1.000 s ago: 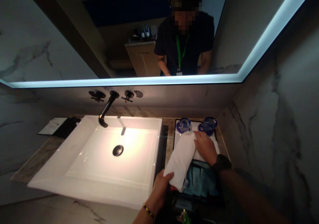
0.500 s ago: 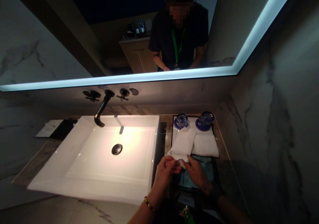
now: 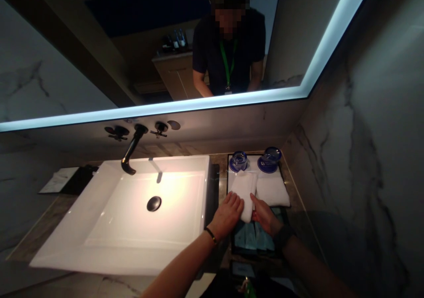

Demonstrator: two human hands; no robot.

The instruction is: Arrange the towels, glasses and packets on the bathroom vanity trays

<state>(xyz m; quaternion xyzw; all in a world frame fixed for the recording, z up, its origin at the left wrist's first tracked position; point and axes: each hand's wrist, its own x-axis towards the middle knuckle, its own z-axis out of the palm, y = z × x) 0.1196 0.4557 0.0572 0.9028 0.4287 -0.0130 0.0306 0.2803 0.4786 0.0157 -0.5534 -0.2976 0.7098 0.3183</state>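
Note:
A folded white towel [image 3: 244, 191] lies on a black tray [image 3: 228, 187] to the right of the sink. My left hand [image 3: 228, 213] rests on the towel's near left corner. My right hand [image 3: 265, 216] holds the towel's near right edge. A second folded white towel [image 3: 272, 192] lies beside it on the right. Behind the towels stand two blue glasses [image 3: 239, 161] [image 3: 270, 157] on coasters. Teal packets [image 3: 251, 240] lie in the tray's near part, under my hands.
A white square sink [image 3: 115, 218] with a black drain and black wall faucet [image 3: 130, 150] fills the left. A paper card [image 3: 59, 181] lies at the far left. A lit mirror [image 3: 165, 46] shows a person's reflection. A marble wall [image 3: 364, 156] closes the right side.
The left towel was folded shorter and set flat on the tray beside the other towel. Both my hands moved forward onto its near end. The view shifted slightly left.

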